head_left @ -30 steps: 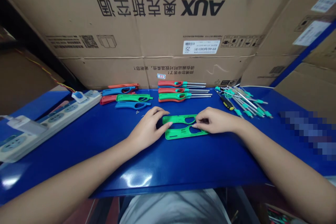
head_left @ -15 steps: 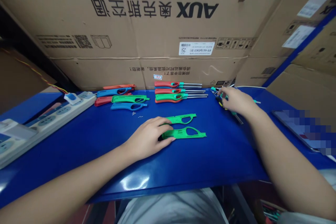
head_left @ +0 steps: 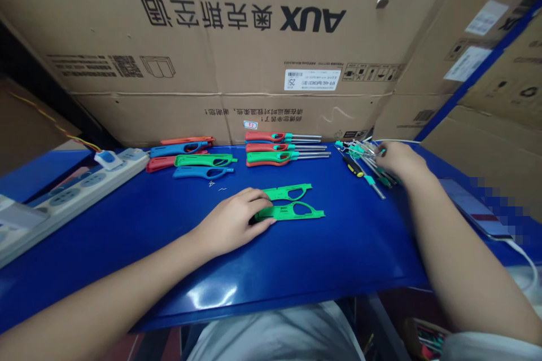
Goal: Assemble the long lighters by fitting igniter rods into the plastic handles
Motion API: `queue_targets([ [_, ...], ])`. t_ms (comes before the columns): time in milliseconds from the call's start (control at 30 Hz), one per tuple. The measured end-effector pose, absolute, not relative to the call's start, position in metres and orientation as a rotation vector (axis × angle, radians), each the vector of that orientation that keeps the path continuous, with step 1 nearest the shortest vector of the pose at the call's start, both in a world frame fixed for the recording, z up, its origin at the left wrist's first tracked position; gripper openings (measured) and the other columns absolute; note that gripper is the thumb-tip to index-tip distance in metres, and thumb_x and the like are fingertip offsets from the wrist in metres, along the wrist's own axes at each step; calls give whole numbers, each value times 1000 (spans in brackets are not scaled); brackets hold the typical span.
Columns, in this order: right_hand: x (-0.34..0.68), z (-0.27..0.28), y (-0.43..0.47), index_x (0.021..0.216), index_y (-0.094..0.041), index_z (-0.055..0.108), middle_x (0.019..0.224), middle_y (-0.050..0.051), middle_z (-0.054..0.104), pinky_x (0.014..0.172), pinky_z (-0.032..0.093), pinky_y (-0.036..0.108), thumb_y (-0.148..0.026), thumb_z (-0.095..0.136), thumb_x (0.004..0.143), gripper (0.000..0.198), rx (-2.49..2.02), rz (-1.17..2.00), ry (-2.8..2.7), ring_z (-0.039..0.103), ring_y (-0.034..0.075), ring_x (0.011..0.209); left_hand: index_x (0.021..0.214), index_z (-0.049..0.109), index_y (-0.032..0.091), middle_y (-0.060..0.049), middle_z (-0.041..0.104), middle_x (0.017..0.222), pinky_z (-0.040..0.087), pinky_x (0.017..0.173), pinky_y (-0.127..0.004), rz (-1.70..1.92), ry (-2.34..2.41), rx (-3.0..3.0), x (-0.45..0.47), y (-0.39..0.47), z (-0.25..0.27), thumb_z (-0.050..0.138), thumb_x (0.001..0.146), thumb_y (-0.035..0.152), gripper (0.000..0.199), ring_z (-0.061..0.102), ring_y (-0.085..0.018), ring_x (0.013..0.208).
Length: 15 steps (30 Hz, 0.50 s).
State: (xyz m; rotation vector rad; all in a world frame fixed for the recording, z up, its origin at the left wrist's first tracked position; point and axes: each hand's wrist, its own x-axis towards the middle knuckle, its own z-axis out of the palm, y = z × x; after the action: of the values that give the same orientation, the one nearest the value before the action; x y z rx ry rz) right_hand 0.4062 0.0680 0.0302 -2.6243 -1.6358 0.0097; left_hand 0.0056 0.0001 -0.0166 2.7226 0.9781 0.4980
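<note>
Left hand (head_left: pixel 239 220) rests half-open on two green shell halves (head_left: pixel 289 214), right hand (head_left: pixel 398 161) among metal rods (head_left: pixel 375 186) (grip hidden).
Between near and far edges of the table (head_left: pixel 313 262), the shells look light, stiff, best pinched by their rims; smooth rods, toward its far right corner, may roll.

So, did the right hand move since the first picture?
Yes. Against the white label on the cardboard, the right hand went right and farther back, from the green pieces to the metal rods.
</note>
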Motion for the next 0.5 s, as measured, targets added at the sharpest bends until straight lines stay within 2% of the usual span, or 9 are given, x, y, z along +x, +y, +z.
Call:
queue_targets([
  [100,421,28,71,117,-21,66,127,18,65,81,49,37,-21,63,77,40,-2668,-37,-1552,63,34,113,113,70,19,-9,68,115,54,97,-40,509,981,2727,4,3,-17,55,100,38,28,63,-25,110],
  [333,441,12,81,93,-17,70,112,19,68,74,44,34,-22,64,78,17,-2652,7,-1550,64,31,99,109,69,18,-10,69,114,55,94,-40,501,992,2743,2,4,-14,56,99,37,25,64,-25,108],
  [500,433,20,78,97,-15,64,105,18,69,72,40,32,-18,60,80,18,-2552,-9,-1538,62,27,94,110,70,19,-9,68,113,55,95,-39,475,1006,2745,0,6,-12,57,99,38,26,64,-25,107],
])
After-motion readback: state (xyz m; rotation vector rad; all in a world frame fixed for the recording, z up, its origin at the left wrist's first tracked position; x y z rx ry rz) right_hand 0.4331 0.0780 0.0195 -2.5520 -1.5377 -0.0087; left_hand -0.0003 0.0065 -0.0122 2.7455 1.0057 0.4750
